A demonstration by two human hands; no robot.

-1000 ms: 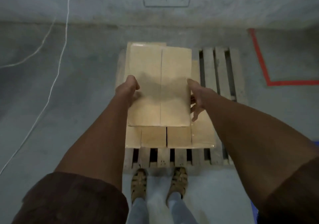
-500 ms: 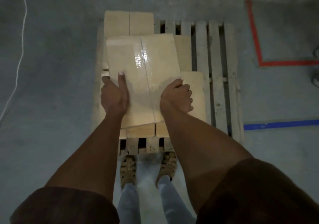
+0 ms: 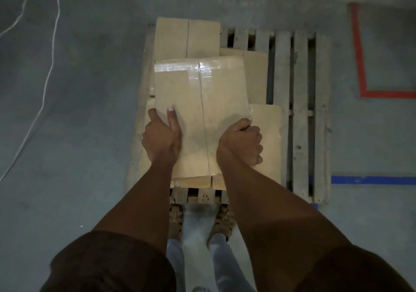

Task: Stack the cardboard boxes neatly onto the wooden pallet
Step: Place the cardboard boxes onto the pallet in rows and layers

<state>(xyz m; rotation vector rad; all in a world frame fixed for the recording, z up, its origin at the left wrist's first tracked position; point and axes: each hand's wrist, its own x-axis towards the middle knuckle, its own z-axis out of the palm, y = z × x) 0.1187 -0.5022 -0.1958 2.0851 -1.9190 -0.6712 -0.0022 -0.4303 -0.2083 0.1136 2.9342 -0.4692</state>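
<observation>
A taped cardboard box [image 3: 202, 102] lies on top of the lower boxes on the left half of the wooden pallet [image 3: 301, 116]. My left hand [image 3: 161, 138] grips its near left edge, thumb flat on the top face. My right hand [image 3: 242, 143] grips the near right edge with its fingers curled over the side. Under it, a far box [image 3: 186, 37] sits at the pallet's back left, another box [image 3: 256, 75] shows to the right, and a near-right box [image 3: 269, 138] sticks out beside my right hand.
The pallet's right slats are bare. Red tape [image 3: 360, 66] and blue tape [image 3: 371, 179] mark the concrete floor to the right. A white cable [image 3: 45, 84] runs across the floor on the left. My sandalled feet [image 3: 200, 219] stand against the pallet's near edge.
Both hands moved from the box's sides to its near corners, and the box came down onto the stack. In the last half second the view hardly shifted.
</observation>
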